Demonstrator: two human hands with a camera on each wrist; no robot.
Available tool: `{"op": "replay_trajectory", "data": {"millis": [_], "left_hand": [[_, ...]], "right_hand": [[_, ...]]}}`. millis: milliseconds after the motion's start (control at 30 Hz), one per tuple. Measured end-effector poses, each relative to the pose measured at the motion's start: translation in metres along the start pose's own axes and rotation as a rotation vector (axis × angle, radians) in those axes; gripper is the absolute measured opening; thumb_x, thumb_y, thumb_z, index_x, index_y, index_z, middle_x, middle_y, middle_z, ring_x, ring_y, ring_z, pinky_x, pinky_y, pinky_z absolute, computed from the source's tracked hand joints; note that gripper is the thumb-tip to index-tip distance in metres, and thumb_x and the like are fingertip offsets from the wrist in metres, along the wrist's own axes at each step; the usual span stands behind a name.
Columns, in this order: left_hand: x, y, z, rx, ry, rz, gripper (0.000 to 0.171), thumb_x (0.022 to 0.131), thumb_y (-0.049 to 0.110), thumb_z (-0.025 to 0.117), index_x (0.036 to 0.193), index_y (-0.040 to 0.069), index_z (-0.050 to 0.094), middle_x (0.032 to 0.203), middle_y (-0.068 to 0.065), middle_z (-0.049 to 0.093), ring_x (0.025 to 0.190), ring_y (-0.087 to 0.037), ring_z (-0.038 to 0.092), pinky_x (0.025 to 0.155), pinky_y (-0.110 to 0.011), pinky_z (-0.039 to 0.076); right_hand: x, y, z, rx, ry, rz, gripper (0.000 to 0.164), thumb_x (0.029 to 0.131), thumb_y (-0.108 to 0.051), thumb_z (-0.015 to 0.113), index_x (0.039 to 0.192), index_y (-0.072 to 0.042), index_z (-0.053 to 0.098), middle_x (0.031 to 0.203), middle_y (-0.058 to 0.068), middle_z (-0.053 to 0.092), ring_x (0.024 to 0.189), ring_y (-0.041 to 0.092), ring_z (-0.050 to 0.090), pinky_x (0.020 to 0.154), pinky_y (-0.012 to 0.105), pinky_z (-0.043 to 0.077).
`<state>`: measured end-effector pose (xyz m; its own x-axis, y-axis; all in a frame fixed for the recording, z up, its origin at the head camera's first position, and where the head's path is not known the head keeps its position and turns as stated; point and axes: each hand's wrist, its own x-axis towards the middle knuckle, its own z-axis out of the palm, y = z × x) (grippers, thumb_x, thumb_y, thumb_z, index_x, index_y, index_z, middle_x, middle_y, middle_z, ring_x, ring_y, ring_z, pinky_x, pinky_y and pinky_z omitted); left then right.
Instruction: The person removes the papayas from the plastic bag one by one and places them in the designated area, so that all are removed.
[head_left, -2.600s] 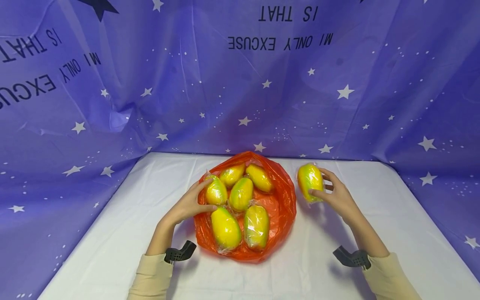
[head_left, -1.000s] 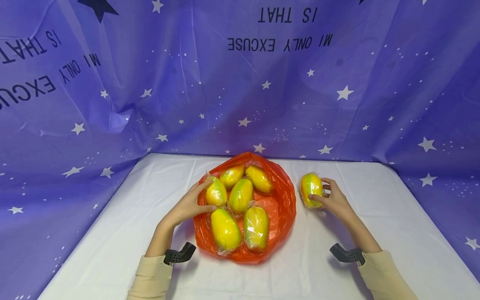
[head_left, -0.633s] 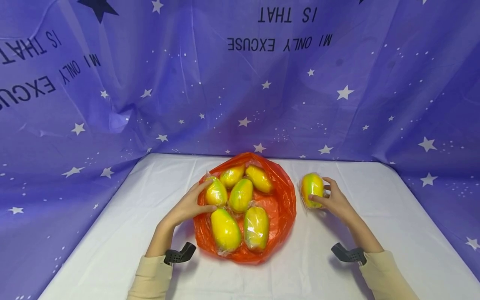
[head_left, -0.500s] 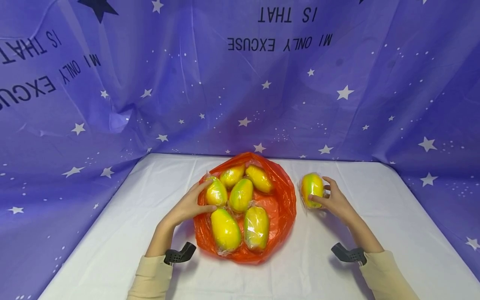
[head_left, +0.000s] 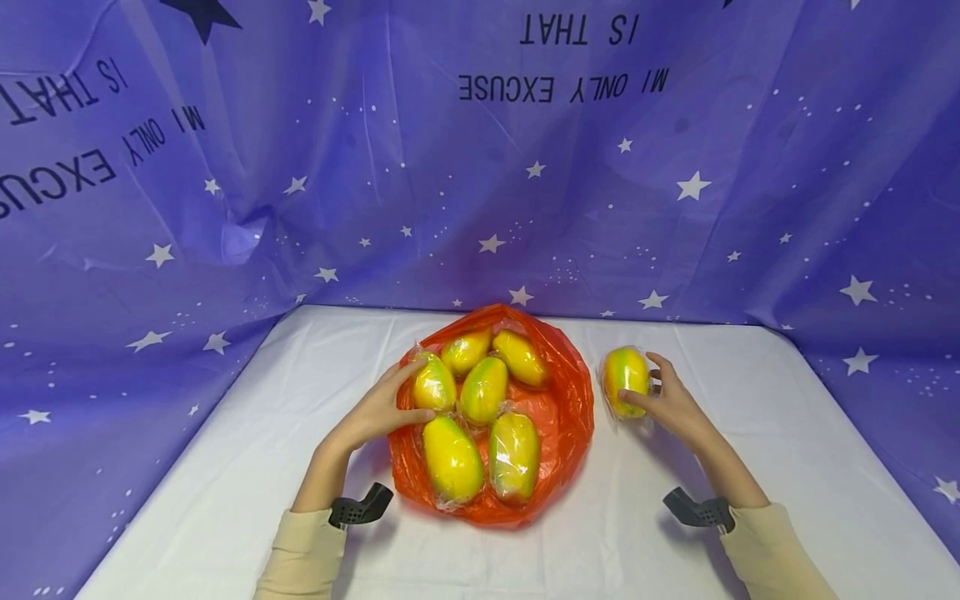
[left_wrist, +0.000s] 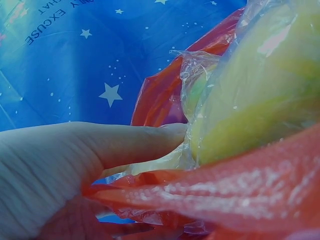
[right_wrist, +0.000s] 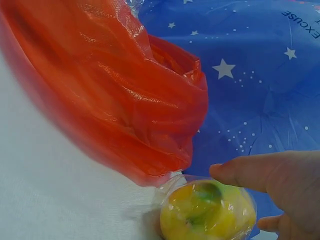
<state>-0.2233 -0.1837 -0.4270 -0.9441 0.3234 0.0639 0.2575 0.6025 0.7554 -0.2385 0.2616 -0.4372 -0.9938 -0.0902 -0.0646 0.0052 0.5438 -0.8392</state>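
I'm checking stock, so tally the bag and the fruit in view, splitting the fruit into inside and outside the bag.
Red bag: 1
Yellow-green fruits visible inside it: 6
Yellow-green fruit outside it: 1
Total: 8

Txt = blk caps on the purple cloth point(head_left: 442, 250), upside down in head view. Back, top ctr: "IS THAT" point(head_left: 579, 30) w/ "MI ONLY EXCUSE" point(head_left: 543, 88) on next line below. L side of cloth: same words again, slanted, "EXCUSE" cut off at L edge. L wrist view, top L corner: "EXCUSE" slanted on cloth, w/ pts of "ONLY" & "THAT" nr it. R wrist view, top R: "EXCUSE" on cloth, slanted, plus partial letter at R edge.
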Motion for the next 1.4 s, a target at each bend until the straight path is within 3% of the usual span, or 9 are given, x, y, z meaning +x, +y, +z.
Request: {"op": "replay_trajectory", "data": {"millis": [533, 733, 900, 1133, 1400], "left_hand": [[0.000, 0.000, 0.000, 0.012, -0.003, -0.009, 0.086, 0.079, 0.030, 0.079, 0.151, 0.013, 0.034, 0.150, -0.025, 0.027, 0.135, -0.042, 0.032, 0.106, -0.062, 0.026], [-0.001, 0.001, -0.002, 0.024, 0.002, -0.018, 0.086, 0.079, 0.031, 0.079, 0.151, 0.013, 0.034, 0.151, -0.025, 0.026, 0.134, -0.043, 0.032, 0.106, -0.062, 0.027], [-0.001, 0.002, -0.002, 0.019, -0.002, -0.019, 0.086, 0.080, 0.031, 0.078, 0.151, 0.012, 0.033, 0.152, -0.025, 0.025, 0.136, -0.042, 0.029, 0.107, -0.062, 0.025], [-0.001, 0.003, -0.001, 0.016, 0.000, -0.011, 0.085, 0.081, 0.031, 0.078, 0.151, 0.011, 0.034, 0.152, -0.026, 0.025, 0.136, -0.043, 0.028, 0.107, -0.062, 0.025], [-0.001, 0.004, 0.001, 0.003, -0.003, -0.013, 0.087, 0.080, 0.030, 0.078, 0.151, 0.011, 0.033, 0.151, -0.025, 0.027, 0.134, -0.041, 0.032, 0.106, -0.060, 0.027]], "right_hand": [[-0.006, -0.011, -0.006, -0.083, 0.043, -0.055, 0.089, 0.088, -0.026, 0.069, 0.149, 0.006, 0.013, 0.141, 0.041, 0.027, 0.128, 0.057, 0.028, 0.101, 0.068, 0.028], [-0.009, -0.017, -0.009, -0.179, 0.086, -0.121, 0.085, 0.087, -0.024, 0.069, 0.147, 0.009, 0.018, 0.140, 0.042, 0.027, 0.128, 0.056, 0.029, 0.099, 0.070, 0.028], [-0.013, -0.021, -0.012, -0.204, 0.135, -0.147, 0.079, 0.087, -0.019, 0.070, 0.145, 0.009, 0.025, 0.138, 0.041, 0.032, 0.123, 0.056, 0.034, 0.095, 0.066, 0.036], [-0.017, -0.030, -0.012, -0.175, 0.192, -0.208, 0.071, 0.086, -0.014, 0.072, 0.142, 0.007, 0.034, 0.136, 0.037, 0.038, 0.119, 0.052, 0.041, 0.091, 0.061, 0.043], [-0.023, -0.040, -0.007, -0.063, 0.145, -0.248, 0.064, 0.088, -0.016, 0.071, 0.141, 0.001, 0.040, 0.133, 0.028, 0.049, 0.116, 0.043, 0.050, 0.093, 0.057, 0.044]]}}
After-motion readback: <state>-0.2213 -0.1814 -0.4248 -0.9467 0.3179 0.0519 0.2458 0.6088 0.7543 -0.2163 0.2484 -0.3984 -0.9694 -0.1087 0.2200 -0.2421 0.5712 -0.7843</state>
